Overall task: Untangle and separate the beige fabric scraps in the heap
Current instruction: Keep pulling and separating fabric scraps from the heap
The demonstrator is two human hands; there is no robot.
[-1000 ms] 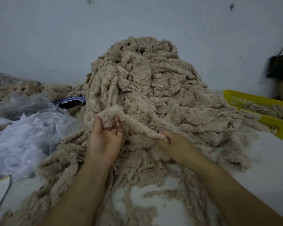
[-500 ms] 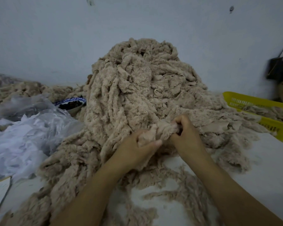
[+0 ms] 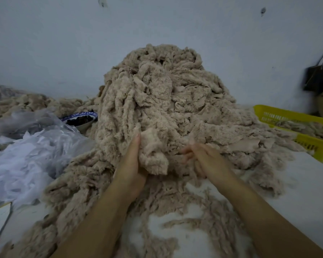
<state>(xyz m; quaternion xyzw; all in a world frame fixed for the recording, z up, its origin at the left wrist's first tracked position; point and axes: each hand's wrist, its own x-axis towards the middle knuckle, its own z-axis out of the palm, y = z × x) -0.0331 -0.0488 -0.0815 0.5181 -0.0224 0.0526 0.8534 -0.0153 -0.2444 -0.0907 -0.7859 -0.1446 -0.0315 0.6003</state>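
We see the heap of beige fabric scraps (image 3: pixel 162 101) piled high on the white table (image 3: pixel 296 192) against the wall, with loose strands trailing toward us between the forearms. The left hand (image 3: pixel 131 164) cups a fluffy clump (image 3: pixel 153 155) at the heap's near foot, thumb laid straight up along its side. The other fingers are buried under the clump, so we can only say they seem to wrap it. The right hand (image 3: pixel 203 159), just beside the clump, is smeared by blur, and we cannot tell whether its fingers pinch a scrap or merely touch the heap. At right, a yellow basket (image 3: pixel 280 113) holding more scraps is cut off by the frame edge, as is a dark bag (image 3: pixel 319 77) above it. At left, a blue-rimmed bowl (image 3: pixel 80 119) sits half hidden between the heap and white sheer material (image 3: pixel 26 161), and we cannot make out its dark contents.
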